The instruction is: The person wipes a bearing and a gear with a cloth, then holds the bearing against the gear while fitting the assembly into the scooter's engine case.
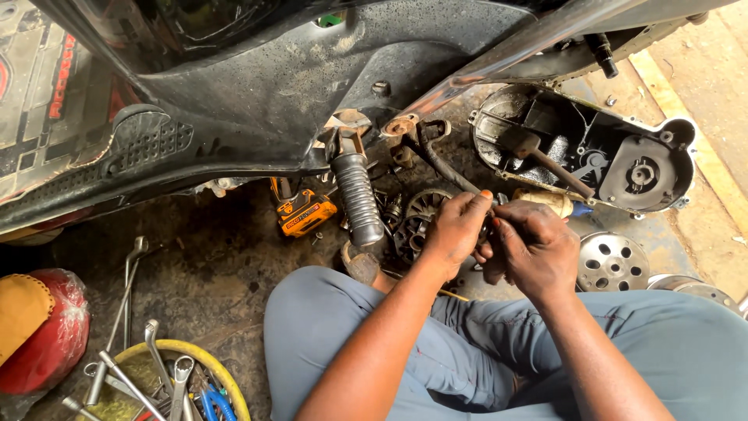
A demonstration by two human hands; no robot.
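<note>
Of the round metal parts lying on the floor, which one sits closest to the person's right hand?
The perforated silver disc, just beside the right hand. The plain rimmed disc lies farther out, toward the frame's edge.

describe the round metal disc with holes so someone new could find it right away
Start at the large dark open engine cover lying on the oily floor on the right. Just below it, beside the person's right hand, lies a silvery round metal disc. A ring of round holes pierced through its face sets it apart from the plain parts nearby.
</note>
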